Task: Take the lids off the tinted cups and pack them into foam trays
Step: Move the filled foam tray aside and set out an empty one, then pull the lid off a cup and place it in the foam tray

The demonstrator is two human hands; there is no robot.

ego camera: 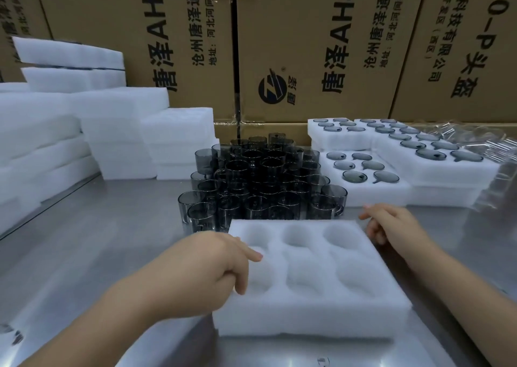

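A white foam tray [307, 308] with several hollow pockets, none holding a cup, lies on the metal table in front of me. My left hand [221, 263] rests on its left edge, one finger lying on the top surface. My right hand [391, 225] sits at the tray's far right corner with loosely curled fingers touching its side. Just beyond the tray stands a stacked cluster of dark tinted cups [260, 182].
Foam trays filled with tinted cups [363, 170] lie at the right, beside clear plastic packaging [492, 142]. Stacks of white foam trays [112, 131] fill the left. Cardboard boxes [307, 45] wall off the back. The metal table [98, 240] shows bare at left.
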